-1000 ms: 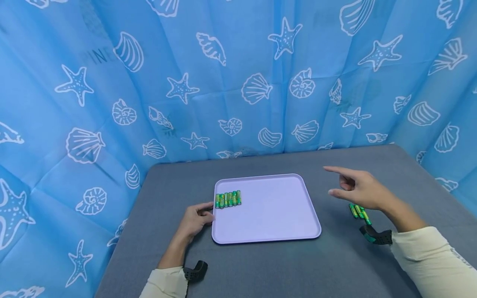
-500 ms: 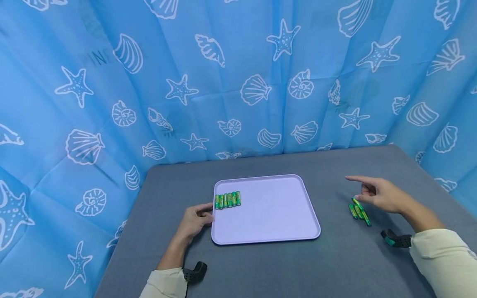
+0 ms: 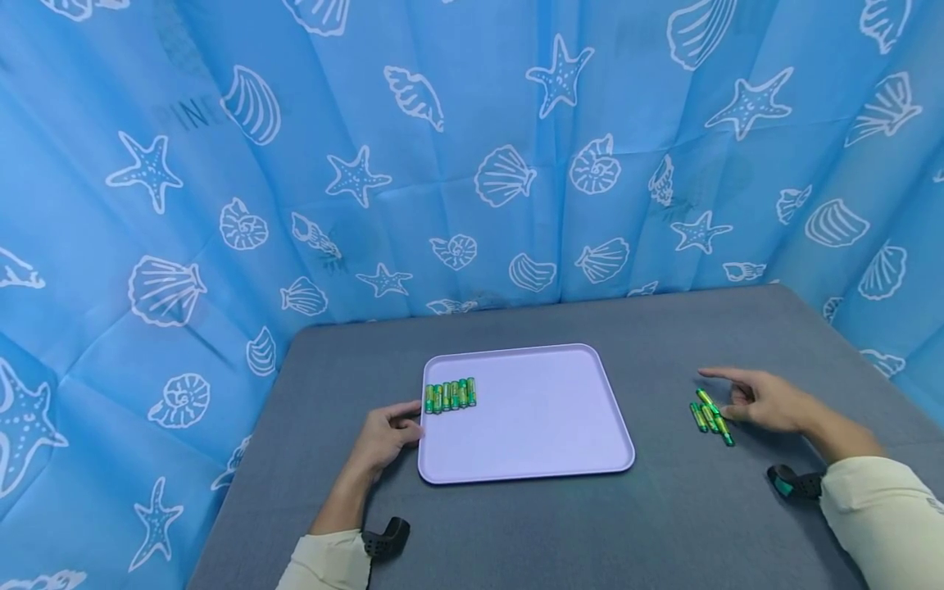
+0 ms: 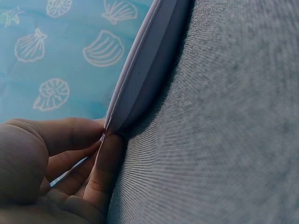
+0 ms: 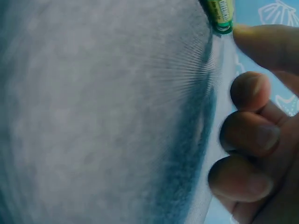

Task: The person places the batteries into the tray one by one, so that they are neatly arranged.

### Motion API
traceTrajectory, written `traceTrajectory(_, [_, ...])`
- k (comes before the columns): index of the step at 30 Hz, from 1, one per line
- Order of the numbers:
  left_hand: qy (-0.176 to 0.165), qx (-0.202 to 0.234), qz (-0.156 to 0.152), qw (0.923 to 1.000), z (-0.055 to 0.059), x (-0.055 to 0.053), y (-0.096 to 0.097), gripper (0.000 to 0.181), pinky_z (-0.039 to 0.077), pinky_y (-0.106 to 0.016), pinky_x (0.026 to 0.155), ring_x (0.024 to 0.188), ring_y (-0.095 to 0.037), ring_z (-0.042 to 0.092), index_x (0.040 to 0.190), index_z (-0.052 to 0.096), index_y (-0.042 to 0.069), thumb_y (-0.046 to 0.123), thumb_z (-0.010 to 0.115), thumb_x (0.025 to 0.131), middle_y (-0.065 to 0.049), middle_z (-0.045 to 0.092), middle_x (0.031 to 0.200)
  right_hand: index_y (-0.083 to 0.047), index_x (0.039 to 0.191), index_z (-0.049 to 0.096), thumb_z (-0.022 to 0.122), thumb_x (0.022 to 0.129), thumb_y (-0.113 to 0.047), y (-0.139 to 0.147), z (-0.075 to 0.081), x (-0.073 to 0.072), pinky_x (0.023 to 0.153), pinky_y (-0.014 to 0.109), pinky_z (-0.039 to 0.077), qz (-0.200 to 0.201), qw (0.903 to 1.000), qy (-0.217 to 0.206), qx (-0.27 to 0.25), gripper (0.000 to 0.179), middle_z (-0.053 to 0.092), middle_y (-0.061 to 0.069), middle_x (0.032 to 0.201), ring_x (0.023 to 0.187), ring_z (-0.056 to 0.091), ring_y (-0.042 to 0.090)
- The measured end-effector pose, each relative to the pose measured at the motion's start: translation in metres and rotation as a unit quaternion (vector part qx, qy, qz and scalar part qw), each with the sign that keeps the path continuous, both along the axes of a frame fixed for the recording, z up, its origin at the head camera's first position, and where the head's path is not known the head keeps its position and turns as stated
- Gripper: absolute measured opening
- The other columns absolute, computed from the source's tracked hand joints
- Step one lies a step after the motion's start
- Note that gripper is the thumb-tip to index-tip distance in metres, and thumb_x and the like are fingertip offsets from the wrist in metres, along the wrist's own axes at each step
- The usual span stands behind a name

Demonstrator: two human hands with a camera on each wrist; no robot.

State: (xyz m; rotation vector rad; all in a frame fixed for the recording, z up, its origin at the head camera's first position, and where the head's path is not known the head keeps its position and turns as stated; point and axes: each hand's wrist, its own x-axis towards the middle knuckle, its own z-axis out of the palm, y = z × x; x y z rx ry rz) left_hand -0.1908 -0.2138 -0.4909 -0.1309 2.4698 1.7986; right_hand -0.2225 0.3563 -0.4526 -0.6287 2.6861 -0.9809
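Note:
In the head view my left hand is at the left edge of a lilac tray. The left wrist view shows its thumb and a fingertip pinching the tray's rim. Inside the tray, several green and yellow batteries lie side by side in a row at the upper left. My right hand is over a small pile of matching batteries on the table, index finger extended, other fingers curled. In the right wrist view, its thumb tip is right at the end of one battery.
A grey cloth-covered table carries the tray and the loose pile, which lies right of the tray. A blue curtain printed with shells and starfish hangs behind and around it. Black bands are on both wrists.
My right hand has moved right and down, from beside the tray to the battery pile. My left hand, the tray and its row of batteries have stayed in place.

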Motion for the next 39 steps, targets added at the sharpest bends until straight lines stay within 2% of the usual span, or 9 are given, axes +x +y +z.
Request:
traceTrajectory(4, [0.0, 0.0, 0.0, 1.0, 0.0004, 0.0002, 0.0002, 0.046, 0.05, -0.028, 0.062, 0.074, -0.018, 0.059, 0.124, 0.062, -0.003, -0.008, 0.069, 0.079, -0.008, 0.064, 0.083, 0.011, 0.138, 0.04, 0.068, 0.085, -0.004, 0.0006, -0.0028, -0.0008, 0.049, 0.027, 0.035, -0.007, 0.9992, -0.038, 0.005, 0.062, 0.044, -0.001, 0.067, 0.055, 0.04, 0.009])
traceTrajectory(11, [-0.002, 0.001, 0.002, 1.0, -0.0006, 0.0001, -0.0004, 0.046, 0.05, -0.028, 0.063, 0.074, -0.018, 0.059, 0.124, 0.062, -0.003, -0.008, 0.069, 0.079, -0.008, 0.065, 0.085, 0.01, 0.139, 0.039, 0.07, 0.083, -0.01, -0.004, -0.0031, -0.004, 0.05, 0.027, 0.035, -0.023, 0.996, -0.079, 0.034, 0.068, 0.044, -0.001, 0.067, 0.055, 0.041, 0.012])
traceTrajectory(21, [-0.004, 0.003, 0.0, 1.0, -0.0036, 0.0002, -0.0009, 0.046, 0.049, -0.028, 0.063, 0.073, -0.018, 0.058, 0.125, 0.062, -0.003, -0.008, 0.068, 0.08, -0.009, 0.063, 0.084, 0.011, 0.137, 0.041, 0.072, 0.083, -0.014, -0.0019, -0.0038, -0.0096, 0.051, 0.026, 0.035, -0.003, 0.9943, -0.1, 0.038, 0.067, 0.044, -0.001, 0.066, 0.055, 0.041, 0.012])
traceTrajectory(28, [-0.003, 0.006, 0.001, 1.0, -0.0023, -0.0003, -0.0012, 0.046, 0.05, -0.028, 0.064, 0.074, -0.018, 0.059, 0.125, 0.061, -0.004, -0.008, 0.069, 0.08, -0.009, 0.064, 0.084, 0.009, 0.135, 0.046, 0.072, 0.083, -0.014, -0.0024, -0.0028, -0.0093, 0.05, 0.026, 0.033, -0.002, 0.9948, -0.093, 0.042, 0.062, 0.043, -0.002, 0.065, 0.055, 0.041, 0.012])
traceTrajectory(34, [-0.002, 0.007, 0.002, 1.0, -0.0013, 0.0004, -0.0008, 0.046, 0.05, -0.028, 0.063, 0.073, -0.018, 0.059, 0.125, 0.062, -0.004, -0.009, 0.069, 0.08, -0.01, 0.064, 0.084, 0.008, 0.132, 0.05, 0.074, 0.082, -0.019, -0.0031, -0.0033, -0.0068, 0.049, 0.026, 0.034, -0.022, 0.996, -0.072, 0.049, 0.062, 0.043, -0.002, 0.063, 0.053, 0.041, 0.011])
traceTrajectory(39, [-0.005, 0.013, 0.003, 0.9999, 0.0012, 0.0015, 0.0, 0.046, 0.049, -0.028, 0.063, 0.073, -0.018, 0.059, 0.125, 0.062, -0.003, -0.009, 0.068, 0.08, -0.011, 0.064, 0.085, 0.01, 0.13, 0.051, 0.074, 0.083, -0.018, -0.0018, -0.0029, -0.0044, 0.048, 0.026, 0.035, -0.035, 0.9975, -0.05, 0.034, 0.06, 0.042, -0.003, 0.062, 0.051, 0.04, 0.01])
